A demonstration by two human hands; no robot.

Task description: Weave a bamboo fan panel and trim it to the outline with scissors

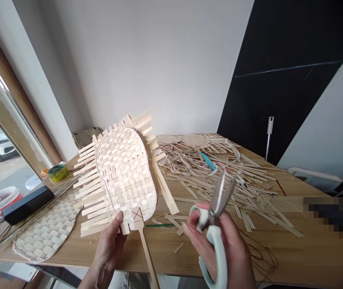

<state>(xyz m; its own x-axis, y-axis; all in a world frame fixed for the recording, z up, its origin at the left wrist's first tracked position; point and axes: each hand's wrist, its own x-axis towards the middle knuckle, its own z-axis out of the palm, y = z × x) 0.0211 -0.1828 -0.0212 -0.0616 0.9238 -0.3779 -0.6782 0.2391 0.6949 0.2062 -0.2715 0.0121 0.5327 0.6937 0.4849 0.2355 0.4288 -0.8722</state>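
My left hand (108,245) grips the lower edge of a flat mat woven from pale wood strips (124,172), lifted and tilted above the table. A rounded fan-like outline is drawn on the weave, and loose strip ends stick out past it on all sides. A narrow wooden handle (145,253) runs down from the mat past my left hand. My right hand (221,245) holds a pair of scissors (216,218) with pale mint handles, its steel blades pointing up. The scissors are close to the mat's right side but apart from it.
A large heap of cut wood strips (219,180) covers the wooden table (165,251), with a blue strip (207,160) among it. At left lie a cut woven piece (45,228), a green tape roll (57,173) and a black case (28,204). A window is at far left.
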